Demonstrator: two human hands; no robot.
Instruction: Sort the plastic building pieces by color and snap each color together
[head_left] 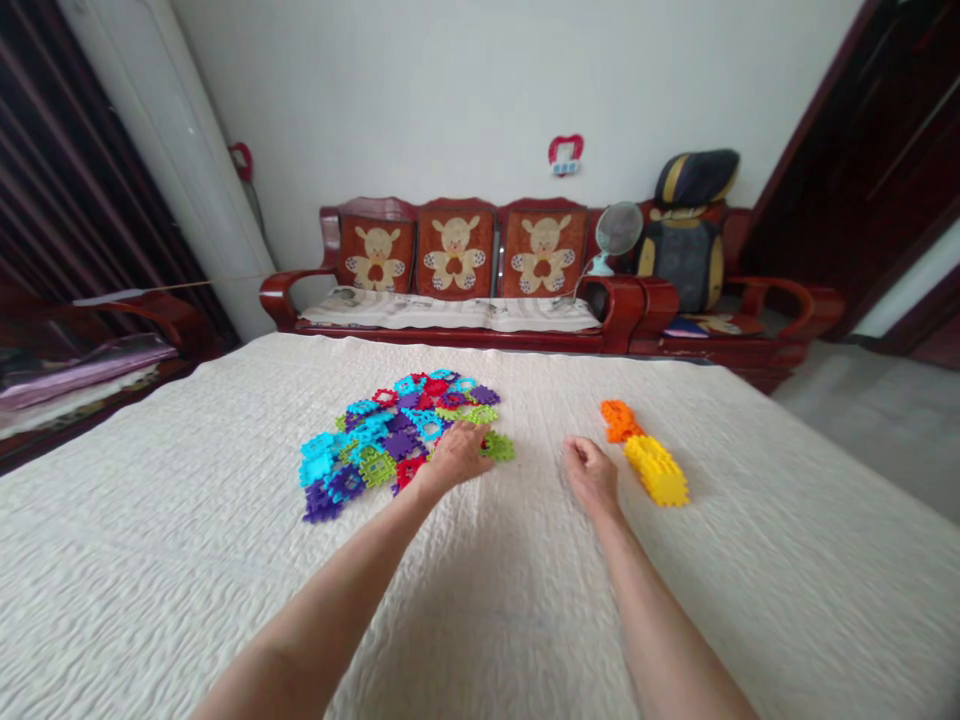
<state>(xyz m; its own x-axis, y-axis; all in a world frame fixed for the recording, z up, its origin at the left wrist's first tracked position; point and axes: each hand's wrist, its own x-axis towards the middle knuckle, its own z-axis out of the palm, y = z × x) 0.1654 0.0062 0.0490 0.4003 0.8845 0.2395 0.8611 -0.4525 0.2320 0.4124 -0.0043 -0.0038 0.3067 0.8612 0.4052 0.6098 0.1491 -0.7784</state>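
Note:
A spread pile of blue, purple, red and green toothed plastic pieces (401,441) lies left of centre on the pale quilted cover. Over its right edge is my left hand (459,453), fingers apart, beside a green piece (499,447). Whether its fingertips touch that piece is unclear. My right hand (590,472) rests closed on the cover, and whatever its curled fingers hold, if anything, is hidden. To its right lie orange pieces (619,421) and a row of overlapping yellow pieces (657,471).
The quilted cover (187,520) spreads over a wide surface. Behind it stands a red wooden sofa (622,310) with bear cushions (456,252) and a small fan (619,230). A chair with a dark padded seat back (681,262) is at the right.

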